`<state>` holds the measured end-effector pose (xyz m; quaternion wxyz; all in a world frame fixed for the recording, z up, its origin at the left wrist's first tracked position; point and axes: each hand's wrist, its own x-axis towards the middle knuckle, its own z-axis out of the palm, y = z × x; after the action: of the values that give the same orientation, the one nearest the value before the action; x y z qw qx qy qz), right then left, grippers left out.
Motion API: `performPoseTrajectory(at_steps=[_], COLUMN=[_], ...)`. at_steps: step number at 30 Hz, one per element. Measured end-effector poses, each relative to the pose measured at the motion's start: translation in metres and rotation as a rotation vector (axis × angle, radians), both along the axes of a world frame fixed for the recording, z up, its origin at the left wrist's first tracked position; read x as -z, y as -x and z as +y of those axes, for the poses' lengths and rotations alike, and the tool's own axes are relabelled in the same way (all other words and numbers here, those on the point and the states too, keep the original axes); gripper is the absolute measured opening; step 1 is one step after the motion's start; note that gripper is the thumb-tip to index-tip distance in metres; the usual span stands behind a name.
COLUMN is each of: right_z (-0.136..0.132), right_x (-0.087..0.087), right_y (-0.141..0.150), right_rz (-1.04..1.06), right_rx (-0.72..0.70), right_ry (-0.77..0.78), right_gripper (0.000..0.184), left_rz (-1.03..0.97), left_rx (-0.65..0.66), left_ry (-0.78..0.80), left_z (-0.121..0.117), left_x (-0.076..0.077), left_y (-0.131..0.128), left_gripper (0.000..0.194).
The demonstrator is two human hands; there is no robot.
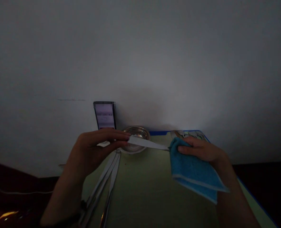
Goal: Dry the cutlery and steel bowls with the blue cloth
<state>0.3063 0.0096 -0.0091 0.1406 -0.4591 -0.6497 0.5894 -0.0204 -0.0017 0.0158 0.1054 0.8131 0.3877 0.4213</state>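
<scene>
Nearest: several long, slim silver metal utensils (113, 177) lying in loose fan on pale-green, blue-edged tabletop (152, 196), left side. Above tabletop, flat silver metal knife (151, 144) spans gap between hands, roughly level. Left hand (89, 147) pinching broad blade end between thumb and fingers. Right hand (199, 149) gripping folded blue cloth with pale edging (194, 172), wrapped round knife's other end; lower corners hanging loose. Beyond knife, round shiny metal bowl (133, 151); behind right hand, metal cutlery (199, 135), partly hidden. Farther, dark-framed phone (105, 115) upright, screen lit, before plain grey wall (140, 63).
</scene>
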Motion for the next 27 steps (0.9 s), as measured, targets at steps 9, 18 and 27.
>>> performPoseTrajectory(at_steps=[9, 18, 27], right_z=[-0.006, -0.011, -0.023], right_x=[-0.008, -0.012, -0.028], right_y=[0.057, 0.053, -0.004], right_rz=[-0.175, -0.289, -0.427], right_rx=[-0.332, -0.397, -0.223], right_ry=[-0.441, -0.523, -0.458], right_gripper=[0.032, 0.036, 0.038], left_rz=[0.268, 0.321, 0.430], left_rx=[0.005, -0.025, 0.054], left_ry=[0.119, 0.346, 0.518], left_z=[-0.010, -0.006, -0.012], left_x=[-0.002, -0.005, -0.010], left_y=[-0.039, -0.014, -0.016], left_gripper=[0.017, 0.023, 0.022])
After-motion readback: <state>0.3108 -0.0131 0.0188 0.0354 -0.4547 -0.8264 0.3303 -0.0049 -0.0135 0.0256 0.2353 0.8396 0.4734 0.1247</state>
